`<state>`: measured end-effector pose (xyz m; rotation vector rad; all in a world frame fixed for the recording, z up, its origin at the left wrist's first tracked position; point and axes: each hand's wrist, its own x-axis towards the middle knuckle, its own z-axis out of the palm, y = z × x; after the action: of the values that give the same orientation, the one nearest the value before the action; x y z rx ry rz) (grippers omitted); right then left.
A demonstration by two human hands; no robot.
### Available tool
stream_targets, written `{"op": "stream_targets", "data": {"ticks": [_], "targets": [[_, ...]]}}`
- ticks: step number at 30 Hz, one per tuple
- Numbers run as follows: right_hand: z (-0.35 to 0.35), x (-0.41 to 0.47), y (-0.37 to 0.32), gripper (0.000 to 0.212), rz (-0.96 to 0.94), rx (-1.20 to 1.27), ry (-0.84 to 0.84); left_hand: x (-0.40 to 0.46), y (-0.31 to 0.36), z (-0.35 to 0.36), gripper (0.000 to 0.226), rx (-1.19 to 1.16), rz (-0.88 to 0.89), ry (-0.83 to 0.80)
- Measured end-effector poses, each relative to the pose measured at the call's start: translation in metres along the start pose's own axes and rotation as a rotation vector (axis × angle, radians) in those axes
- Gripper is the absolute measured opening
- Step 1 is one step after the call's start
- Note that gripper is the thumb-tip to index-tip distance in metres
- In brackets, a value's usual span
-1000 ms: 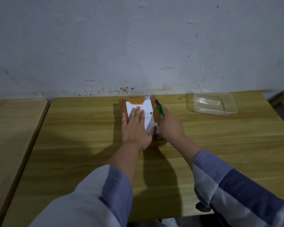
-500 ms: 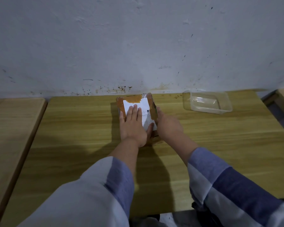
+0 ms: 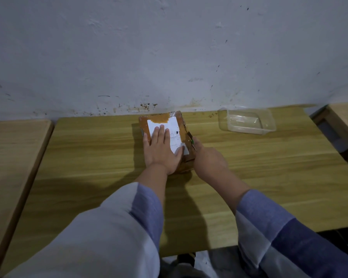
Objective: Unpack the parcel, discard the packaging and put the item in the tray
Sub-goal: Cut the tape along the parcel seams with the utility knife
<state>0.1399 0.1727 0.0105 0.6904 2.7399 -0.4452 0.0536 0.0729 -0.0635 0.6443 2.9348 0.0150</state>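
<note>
— Parcel (image 3: 165, 135) where?
— Straight ahead on the tabletop (image 3: 88, 157), long axis running away from me. My left hand (image 3: 161, 149) lies flat on it; my right hand (image 3: 207, 161) grips a cutter (image 3: 192, 143) at its right edge. Tray (image 3: 247, 122) sits well right.

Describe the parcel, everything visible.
The parcel is a brown cardboard box wrapped in glossy tape, with a white label on top, apparently unopened. It lies flat on the wooden table, near the wall. The left hand presses flat on its top; the right hand holds a green-handled tool at its right edge.

Loose sleeves (image 3: 129, 227), pale grey with blue colour-block cuffs.
</note>
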Motion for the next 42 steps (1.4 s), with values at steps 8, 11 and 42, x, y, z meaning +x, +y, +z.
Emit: {"op": "stream_targets", "data": {"ticks": [8, 11, 42], "targets": [[0.008, -0.01, 0.002, 0.071, 0.02, 0.0, 0.021, 0.0, 0.0, 0.0, 0.079, -0.002, -0.002, 0.011], [0.012, -0.016, 0.007, 0.07, 0.032, 0.016, 0.011, 0.0, 0.0, 0.0, 0.079, -0.007, -0.002, 0.009], [0.044, 0.032, 0.023, 0.06, 0.167, 0.668, 0.198, -0.015, -0.007, -0.006, 0.087, -0.139, 0.07, -0.078]]}}
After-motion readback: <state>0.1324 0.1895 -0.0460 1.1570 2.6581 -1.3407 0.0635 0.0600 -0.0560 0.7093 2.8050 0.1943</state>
